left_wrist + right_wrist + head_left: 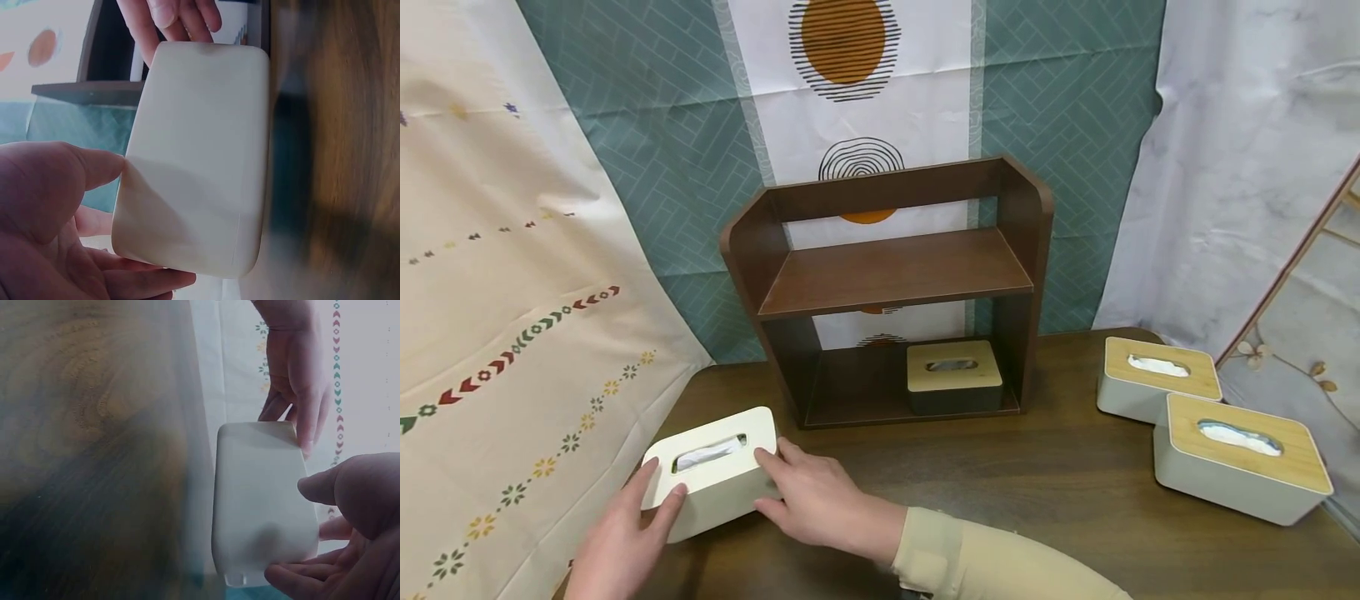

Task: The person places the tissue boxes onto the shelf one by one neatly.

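A white tissue box [718, 500] with a white lid and a tissue in its oval slot is between both hands at the left of the table. At its left end my left hand [623, 533] holds it, with the thumb at the front edge of the lid. The right hand [816, 496] grips the opposite end, fingers over the top corner and thumb low on the side. In the left wrist view the box's plain long side [194, 156] faces the camera. The right wrist view shows the same box [262, 494] with a hand at each end.
A dark brown two-tier shelf [895, 271] stands at the back of the wooden table [1000, 500]. On its lower level, to the right, sits a dark tissue box [955, 400] with a wooden lid. Two grey boxes with wooden lids [1240, 483] [1131, 404] stand at the right.
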Demonstrator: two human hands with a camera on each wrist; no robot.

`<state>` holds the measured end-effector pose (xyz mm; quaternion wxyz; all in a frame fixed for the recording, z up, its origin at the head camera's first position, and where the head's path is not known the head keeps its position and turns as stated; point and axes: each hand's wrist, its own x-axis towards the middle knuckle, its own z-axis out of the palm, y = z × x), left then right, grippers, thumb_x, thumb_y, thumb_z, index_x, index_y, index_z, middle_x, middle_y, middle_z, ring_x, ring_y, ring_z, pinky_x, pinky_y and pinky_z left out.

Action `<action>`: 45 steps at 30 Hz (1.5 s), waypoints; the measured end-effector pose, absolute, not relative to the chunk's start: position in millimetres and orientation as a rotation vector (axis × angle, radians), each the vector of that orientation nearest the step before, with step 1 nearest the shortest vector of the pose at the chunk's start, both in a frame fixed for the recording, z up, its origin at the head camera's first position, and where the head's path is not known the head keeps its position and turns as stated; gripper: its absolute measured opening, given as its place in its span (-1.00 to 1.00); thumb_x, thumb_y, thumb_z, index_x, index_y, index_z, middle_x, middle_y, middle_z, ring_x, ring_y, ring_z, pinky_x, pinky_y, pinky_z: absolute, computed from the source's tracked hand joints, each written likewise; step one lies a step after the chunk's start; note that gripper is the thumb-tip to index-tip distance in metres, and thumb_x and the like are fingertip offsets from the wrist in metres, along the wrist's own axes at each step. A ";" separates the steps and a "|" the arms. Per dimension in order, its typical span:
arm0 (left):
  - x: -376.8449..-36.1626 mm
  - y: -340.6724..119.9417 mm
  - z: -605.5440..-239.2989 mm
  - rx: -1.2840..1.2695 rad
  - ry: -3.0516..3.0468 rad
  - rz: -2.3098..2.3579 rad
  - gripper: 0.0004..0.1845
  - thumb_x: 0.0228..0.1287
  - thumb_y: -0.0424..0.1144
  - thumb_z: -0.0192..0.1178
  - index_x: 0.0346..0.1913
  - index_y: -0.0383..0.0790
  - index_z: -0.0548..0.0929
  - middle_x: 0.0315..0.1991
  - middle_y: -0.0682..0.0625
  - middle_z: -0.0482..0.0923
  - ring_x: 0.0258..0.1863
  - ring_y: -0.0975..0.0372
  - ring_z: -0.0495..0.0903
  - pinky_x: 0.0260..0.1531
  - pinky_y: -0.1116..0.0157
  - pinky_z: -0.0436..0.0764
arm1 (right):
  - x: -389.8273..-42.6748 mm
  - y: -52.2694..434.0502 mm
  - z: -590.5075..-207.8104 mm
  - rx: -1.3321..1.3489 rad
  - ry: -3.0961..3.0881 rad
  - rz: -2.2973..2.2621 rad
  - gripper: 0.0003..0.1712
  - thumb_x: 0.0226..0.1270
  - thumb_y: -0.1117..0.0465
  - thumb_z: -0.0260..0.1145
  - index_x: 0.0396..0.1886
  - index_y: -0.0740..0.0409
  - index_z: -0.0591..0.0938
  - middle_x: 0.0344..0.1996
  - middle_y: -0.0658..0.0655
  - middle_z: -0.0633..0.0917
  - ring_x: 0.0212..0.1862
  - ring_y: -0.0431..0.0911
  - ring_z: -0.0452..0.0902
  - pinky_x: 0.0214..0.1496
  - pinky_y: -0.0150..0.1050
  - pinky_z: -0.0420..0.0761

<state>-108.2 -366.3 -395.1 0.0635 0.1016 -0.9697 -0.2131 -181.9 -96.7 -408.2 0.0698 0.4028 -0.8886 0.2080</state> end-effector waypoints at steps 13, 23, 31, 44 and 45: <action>-107.7 -340.3 -395.3 0.268 -2.925 -0.653 -0.08 0.74 0.27 0.03 0.73 -0.40 0.14 0.63 -0.54 0.16 0.55 -0.49 0.22 0.31 -0.49 0.35 | -177.6 -66.6 -411.2 1.217 -2.656 0.654 -0.30 0.69 -0.10 0.35 0.66 0.03 0.48 0.55 0.24 0.52 0.20 -0.12 0.75 0.05 -0.18 0.73; -108.6 -320.8 -396.7 0.213 -2.904 -0.667 -0.10 0.71 0.28 0.08 0.73 -0.33 0.20 0.64 -0.47 0.22 0.57 -0.44 0.24 0.33 -0.47 0.36 | -176.9 -44.6 -409.0 1.187 -2.591 0.713 -0.34 0.65 -0.04 0.41 0.60 0.04 0.52 0.49 0.14 0.57 0.05 -0.22 0.75 -0.06 -0.28 0.71; -108.1 -305.7 -396.9 0.164 -2.867 -0.653 -0.18 0.70 0.20 0.17 0.69 -0.32 0.30 0.61 -0.45 0.29 0.56 -0.40 0.31 0.31 -0.44 0.41 | -178.1 -30.3 -406.5 1.168 -2.601 0.718 -0.34 0.67 -0.04 0.39 0.61 0.04 0.52 0.52 0.19 0.56 0.20 -0.12 0.74 0.05 -0.19 0.75; -115.0 -277.9 -397.0 0.094 -2.839 -0.685 -0.27 0.67 0.10 0.27 0.64 -0.29 0.43 0.55 -0.44 0.38 0.47 -0.36 0.46 0.25 -0.42 0.49 | -178.5 -6.0 -406.7 1.054 -2.654 0.782 -0.34 0.65 -0.01 0.42 0.61 0.03 0.55 0.54 0.29 0.55 0.32 0.05 0.72 0.17 0.01 0.75; -115.6 -275.6 -396.9 0.088 -2.835 -0.685 -0.28 0.67 0.09 0.27 0.63 -0.29 0.44 0.54 -0.44 0.39 0.45 -0.36 0.48 0.25 -0.41 0.50 | -178.8 -4.0 -406.6 1.044 -2.655 0.791 -0.35 0.65 0.00 0.42 0.61 0.04 0.55 0.53 0.30 0.55 0.32 0.07 0.71 0.18 0.03 0.75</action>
